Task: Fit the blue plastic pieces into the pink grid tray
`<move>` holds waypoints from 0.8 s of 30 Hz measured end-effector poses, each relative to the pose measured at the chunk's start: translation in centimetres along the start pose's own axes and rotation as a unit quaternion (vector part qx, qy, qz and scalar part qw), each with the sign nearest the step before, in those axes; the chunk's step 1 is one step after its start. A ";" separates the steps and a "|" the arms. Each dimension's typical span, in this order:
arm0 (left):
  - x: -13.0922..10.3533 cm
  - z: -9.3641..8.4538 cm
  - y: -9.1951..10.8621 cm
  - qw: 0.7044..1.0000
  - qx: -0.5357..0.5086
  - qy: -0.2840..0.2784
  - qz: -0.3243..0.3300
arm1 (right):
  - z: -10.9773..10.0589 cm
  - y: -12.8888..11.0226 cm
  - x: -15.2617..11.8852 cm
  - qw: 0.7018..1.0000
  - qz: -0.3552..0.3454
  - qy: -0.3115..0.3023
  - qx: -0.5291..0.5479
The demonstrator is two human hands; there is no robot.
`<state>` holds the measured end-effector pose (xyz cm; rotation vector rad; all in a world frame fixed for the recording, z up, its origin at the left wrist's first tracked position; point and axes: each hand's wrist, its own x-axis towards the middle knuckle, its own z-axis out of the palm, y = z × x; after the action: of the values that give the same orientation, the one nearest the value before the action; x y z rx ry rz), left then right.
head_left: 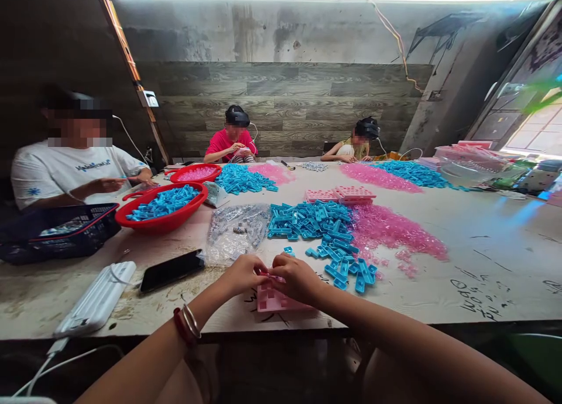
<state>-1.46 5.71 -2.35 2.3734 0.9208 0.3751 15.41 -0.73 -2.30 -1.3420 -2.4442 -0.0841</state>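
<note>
Over a pink tray with square openings [281,301], near the table's front edge, my left hand [243,273] and my right hand [295,278] meet with fingers pinched. Between the fingertips shows something small and pink, too small to make out. The tray lies flat, partly covered by my hands. Just beyond them is a heap of blue plastic pieces [307,219], with some loose ones [351,270] to the right. Small clear pink pieces [395,234] are heaped beside the blue ones. A clear plastic bag [237,228] with small parts lies behind my left hand.
A black phone [172,270] and a white power bank [99,298] lie at the left. A red basket [160,222] of blue pieces and a dark basket [57,234] stand farther back. Pink trays [355,195] sit behind the heaps. Three people sit around the table.
</note>
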 end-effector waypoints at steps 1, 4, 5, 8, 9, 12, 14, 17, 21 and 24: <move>0.0 -0.1 0.0 1.000 -0.005 -0.007 0.004 | 0.0 -0.1 0.1 1.000 -0.005 -0.007 -0.014; 0.1 -0.1 -0.1 1.000 -0.015 -0.014 0.004 | -0.1 -0.4 0.2 0.998 -0.011 -0.022 -0.051; 0.2 -0.1 -0.2 1.000 -0.019 -0.014 -0.005 | -0.1 -0.4 0.2 0.998 -0.011 -0.026 -0.054; 0.2 0.0 -0.3 0.999 -0.031 -0.016 -0.034 | -0.2 -0.4 0.2 0.999 -0.001 -0.027 -0.018; 0.2 0.0 -0.3 0.999 -0.031 -0.015 -0.034 | -0.3 -0.3 0.1 1.000 0.002 -0.024 0.002; 0.2 0.0 -0.3 1.000 -0.015 -0.010 -0.004 | -0.2 0.1 0.0 0.999 0.017 -0.008 0.048; 0.3 0.0 -0.3 1.000 0.000 -0.007 0.015 | 0.0 0.5 0.0 0.997 0.031 0.000 0.070; 0.3 -0.1 -0.1 0.999 0.042 -0.010 0.031 | 0.3 0.9 0.3 0.993 0.039 0.000 0.108; 0.3 -0.2 -0.2 0.994 0.085 -0.026 0.063 | 0.3 1.5 0.9 0.991 0.022 -0.022 0.130; 0.4 -0.2 -0.7 0.991 0.078 -0.032 0.104 | 0.2 1.8 1.2 0.992 0.013 -0.044 0.117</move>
<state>-1.58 6.48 -2.54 2.6187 0.6984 0.3133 16.25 1.23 -2.30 -1.2963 -2.4163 0.2659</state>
